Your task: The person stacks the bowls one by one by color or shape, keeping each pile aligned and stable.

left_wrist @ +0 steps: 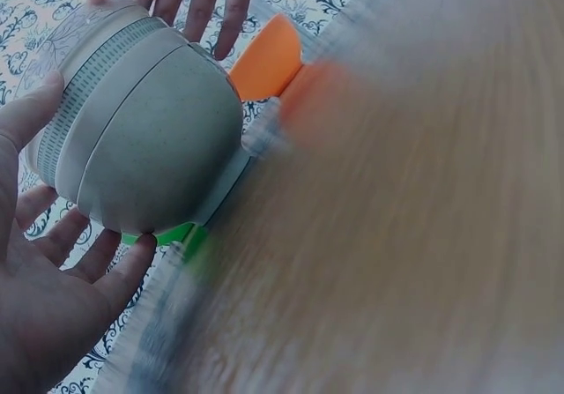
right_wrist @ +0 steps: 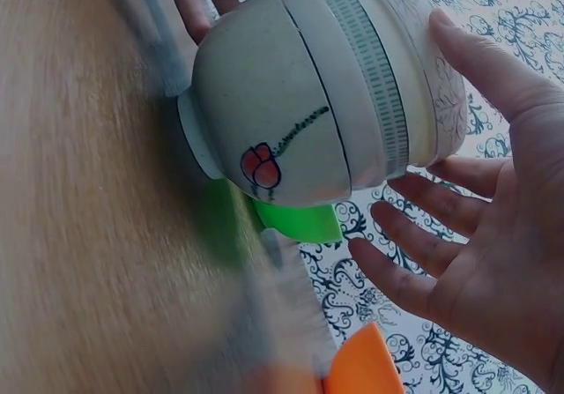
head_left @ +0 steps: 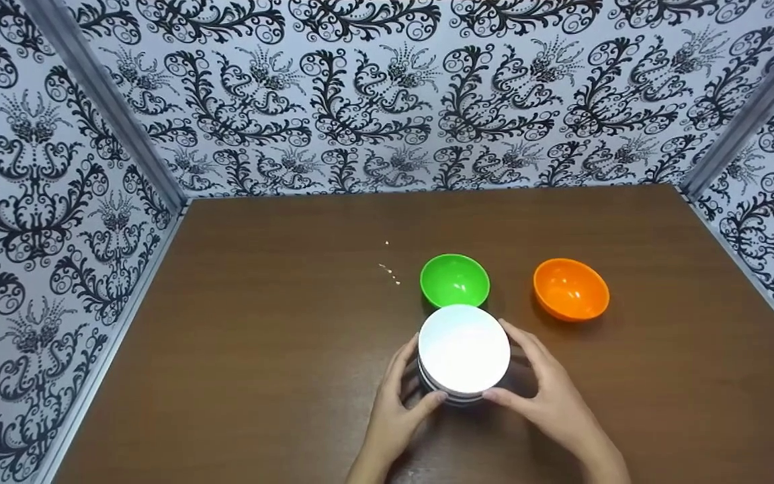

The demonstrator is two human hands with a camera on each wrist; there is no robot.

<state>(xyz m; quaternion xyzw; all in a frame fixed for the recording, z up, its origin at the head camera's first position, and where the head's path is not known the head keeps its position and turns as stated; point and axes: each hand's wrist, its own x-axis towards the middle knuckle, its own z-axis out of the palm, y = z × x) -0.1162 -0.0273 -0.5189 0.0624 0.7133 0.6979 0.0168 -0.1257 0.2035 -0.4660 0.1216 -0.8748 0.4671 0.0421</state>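
Note:
A stack of nested bowls [head_left: 464, 349] stands upright near the front of the table, its top bowl white inside. In the right wrist view the lowest bowl [right_wrist: 264, 103] shows a red flower and a dark stem; a green-patterned band circles a bowl above it. My left hand [head_left: 390, 403] holds the stack from the left, thumb at the near side and fingers round the far side. On the right my right hand [head_left: 551, 396] grips it the same way, with its thumb [right_wrist: 480, 59] on the uppermost bowl. Some lower fingertips are spread beside the stack.
Just behind the stack sits a green bowl [head_left: 454, 279]. An orange bowl [head_left: 570, 289] stands tilted to its right. Small pale crumbs [head_left: 390, 272] lie on the brown table [head_left: 259, 323]. Patterned walls [head_left: 360, 101] enclose the table at the back and sides.

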